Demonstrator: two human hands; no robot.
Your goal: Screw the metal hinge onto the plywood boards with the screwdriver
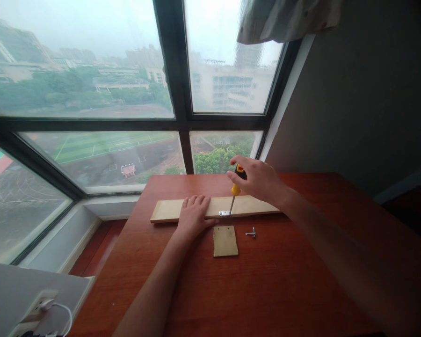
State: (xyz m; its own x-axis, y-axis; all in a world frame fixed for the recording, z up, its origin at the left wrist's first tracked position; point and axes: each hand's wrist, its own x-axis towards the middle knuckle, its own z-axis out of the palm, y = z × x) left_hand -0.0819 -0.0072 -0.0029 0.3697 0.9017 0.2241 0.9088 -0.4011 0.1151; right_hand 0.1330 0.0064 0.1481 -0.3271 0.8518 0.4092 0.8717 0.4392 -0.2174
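A long pale wooden board (164,209) lies crosswise on the reddish-brown table. My left hand (193,216) grips it left of its middle, fingers over the top and thumb along the near edge. At that edge sits a small silver metal hinge or bracket (225,213). My right hand (259,178) is closed around the handle of a yellow and black screwdriver (235,189). The screwdriver is nearly upright, its tip at the right end of the metal piece. Any screw under the tip is too small to make out.
Nearer to me on the table (214,299) lies a small squarish wooden plate (226,241) with two holes. Right of it are small silver screws (251,232). Windows stand behind the table, a grey wall to the right. A plugged-in white charger (47,305) is at lower left.
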